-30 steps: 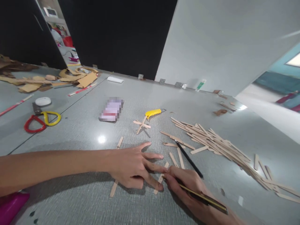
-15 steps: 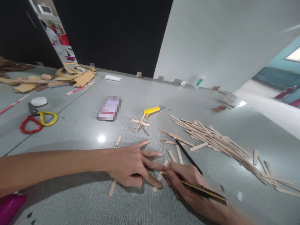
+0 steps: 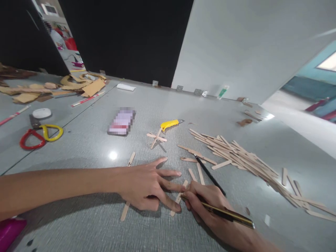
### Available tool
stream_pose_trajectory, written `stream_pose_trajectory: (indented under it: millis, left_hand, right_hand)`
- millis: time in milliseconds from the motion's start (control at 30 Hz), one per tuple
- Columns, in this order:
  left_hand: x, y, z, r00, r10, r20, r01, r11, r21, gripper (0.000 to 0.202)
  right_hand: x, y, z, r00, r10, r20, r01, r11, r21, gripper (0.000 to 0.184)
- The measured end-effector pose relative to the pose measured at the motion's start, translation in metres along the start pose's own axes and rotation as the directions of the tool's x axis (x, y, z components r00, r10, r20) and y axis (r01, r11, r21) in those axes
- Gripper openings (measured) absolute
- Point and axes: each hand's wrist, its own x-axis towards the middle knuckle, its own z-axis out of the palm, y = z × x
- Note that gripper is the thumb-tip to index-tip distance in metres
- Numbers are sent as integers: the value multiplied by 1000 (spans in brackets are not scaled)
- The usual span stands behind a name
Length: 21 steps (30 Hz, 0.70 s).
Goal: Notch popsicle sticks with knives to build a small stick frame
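Note:
My left hand (image 3: 144,183) lies with its fingers spread. Two of its fingertips press a craft stick (image 3: 179,198) down against the grey table. This stick has small dark marks near its middle. In my right hand (image 3: 210,206) a black-and-gold pen (image 3: 228,214) is gripped, its tip at the stick's middle. Under the left hand passes another craft stick (image 3: 125,211), its centre hidden. A slim black pen-like tool (image 3: 210,174) with a silver tip rests beyond the right hand, near several loose sticks (image 3: 201,173).
A large pile of craft sticks (image 3: 244,159) spreads to the right. Ahead are a yellow cutter (image 3: 169,124), crossed sticks (image 3: 156,137) and a phone (image 3: 122,121). Scissors (image 3: 39,136) and cardboard scraps (image 3: 93,87) lie left. Black (image 3: 126,38) and white (image 3: 231,45) panels stand behind.
The view has shifted very slightly. Both hands keep nearly the same pose, with the pen tip still at the pressed stick.

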Motion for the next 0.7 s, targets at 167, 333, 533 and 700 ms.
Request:
stream_pose_trajectory:
  millis: [167,333,533,700]
  left_hand:
    - [1,0,1,1000,3,5,-3,1000,-10,48]
    - [1,-1,2,999,-2,42,3,1000,-15,49]
    - [1,-3,4,999,41,-29,-40,999,11,47]
    - [2,-5,9,979,95,-178,-86,995,58,35]
  right_hand:
    - [-2,3,4,1000,-13,-18,13,1000,-11,41]
    - [-6,8,11,998,-52,-41,52,999,-10,34]
    - [-1,1,7,997,-36,-74,41,997,69,37]
    - [3,0,3,991,42,-126,-11,971,239,41]
